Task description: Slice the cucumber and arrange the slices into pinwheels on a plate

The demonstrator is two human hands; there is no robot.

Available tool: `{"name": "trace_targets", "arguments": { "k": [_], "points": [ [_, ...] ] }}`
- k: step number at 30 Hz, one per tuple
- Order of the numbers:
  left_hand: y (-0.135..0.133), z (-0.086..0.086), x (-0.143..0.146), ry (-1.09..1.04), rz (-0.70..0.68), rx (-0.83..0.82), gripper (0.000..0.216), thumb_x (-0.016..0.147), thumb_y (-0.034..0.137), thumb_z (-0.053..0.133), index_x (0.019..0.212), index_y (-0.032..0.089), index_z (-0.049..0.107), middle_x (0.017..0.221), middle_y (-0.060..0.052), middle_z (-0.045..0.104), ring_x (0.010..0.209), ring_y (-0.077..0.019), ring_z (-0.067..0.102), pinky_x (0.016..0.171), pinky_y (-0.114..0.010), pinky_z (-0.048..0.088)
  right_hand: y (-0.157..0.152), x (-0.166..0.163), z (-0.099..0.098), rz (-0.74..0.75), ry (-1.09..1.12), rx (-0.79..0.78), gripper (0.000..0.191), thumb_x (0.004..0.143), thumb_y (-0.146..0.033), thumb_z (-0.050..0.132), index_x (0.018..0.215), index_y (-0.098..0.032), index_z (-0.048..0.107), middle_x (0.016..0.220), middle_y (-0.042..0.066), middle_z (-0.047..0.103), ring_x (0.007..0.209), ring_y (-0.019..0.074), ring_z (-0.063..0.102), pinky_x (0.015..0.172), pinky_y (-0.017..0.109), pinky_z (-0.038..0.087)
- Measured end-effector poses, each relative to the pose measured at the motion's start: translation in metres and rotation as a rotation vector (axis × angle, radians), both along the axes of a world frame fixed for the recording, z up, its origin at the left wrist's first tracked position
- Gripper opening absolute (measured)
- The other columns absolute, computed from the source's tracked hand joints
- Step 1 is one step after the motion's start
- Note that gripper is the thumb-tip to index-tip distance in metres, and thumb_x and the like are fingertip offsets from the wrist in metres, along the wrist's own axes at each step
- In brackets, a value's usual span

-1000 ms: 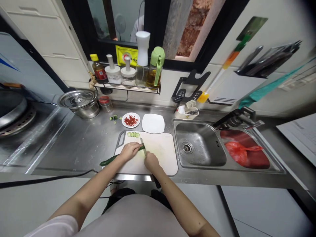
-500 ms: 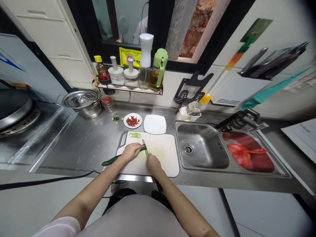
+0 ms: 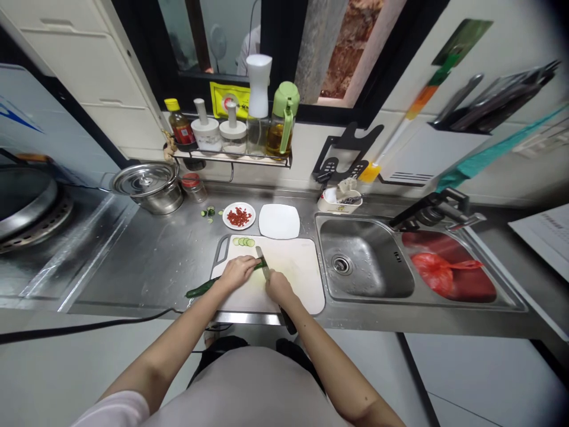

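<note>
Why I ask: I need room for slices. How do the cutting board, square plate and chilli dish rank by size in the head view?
1. cutting board
2. square plate
3. chilli dish
Plate and dish sit equally far; that ranking holds.

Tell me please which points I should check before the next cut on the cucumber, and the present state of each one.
1. Left hand grip on the long dark green cucumber: pressed down on it, ok.
2. Right hand grip on the grey-bladed knife: closed around the handle, ok.
3. Gap between left hand and blade: cannot tell, too small.
4. White rectangular plastic cutting board flat on the steel counter: ok.
5. Whole cucumber on the board: not ok, one end sticks out past the left edge.
6. Pale green round slices away from the blade: ok, at the far edge.
</note>
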State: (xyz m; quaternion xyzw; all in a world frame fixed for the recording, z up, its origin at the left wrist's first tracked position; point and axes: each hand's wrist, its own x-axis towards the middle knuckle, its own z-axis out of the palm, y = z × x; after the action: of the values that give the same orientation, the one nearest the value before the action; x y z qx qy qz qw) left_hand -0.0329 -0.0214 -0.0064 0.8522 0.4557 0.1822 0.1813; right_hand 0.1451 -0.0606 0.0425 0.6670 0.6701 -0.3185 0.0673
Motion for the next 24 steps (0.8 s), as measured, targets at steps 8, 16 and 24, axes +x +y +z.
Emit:
{"name": "trace_targets", "arguments": {
  "k": [8,16,24],
  "points": [
    [-0.002,0.006,0.002,0.009,0.069,-0.066,0.032,0.094,0.026,0.045,0.117,0.03,0.067,0.112,-0.002,0.071,0.096,-0.0168,0.067,0.083,-0.027,0.052,-0.015,0.017,0.007,0.004,0.001,0.036,0.025,0.09,-0.012,0.04,0.106,-0.012,0.059,0.1,0.013,0.069,0.089,0.0186,0.065,0.071,0.025,0.04],
    [-0.01,0.008,0.004,-0.031,0.175,-0.07,0.032,0.094,0.032,0.047,0.118,0.025,0.067,0.113,-0.004,0.071,0.102,-0.0189,0.065,0.091,-0.03,0.05,-0.018,0.03,0.016,0.015,-0.134,0.081,0.026,0.093,-0.014,0.037,0.111,-0.013,0.056,0.096,0.014,0.068,0.089,0.022,0.065,0.07,0.028,0.04],
    [-0.005,0.006,0.0,-0.092,0.318,-0.115,0.036,0.097,0.037,0.041,0.118,0.024,0.068,0.119,-0.006,0.069,0.107,-0.023,0.064,0.092,-0.035,0.051,-0.027,0.035,0.013,0.12,-0.266,0.184,0.034,0.097,-0.014,0.032,0.121,-0.02,0.055,0.102,0.012,0.062,0.089,0.0217,0.063,0.076,0.031,0.041]
  ]
}}
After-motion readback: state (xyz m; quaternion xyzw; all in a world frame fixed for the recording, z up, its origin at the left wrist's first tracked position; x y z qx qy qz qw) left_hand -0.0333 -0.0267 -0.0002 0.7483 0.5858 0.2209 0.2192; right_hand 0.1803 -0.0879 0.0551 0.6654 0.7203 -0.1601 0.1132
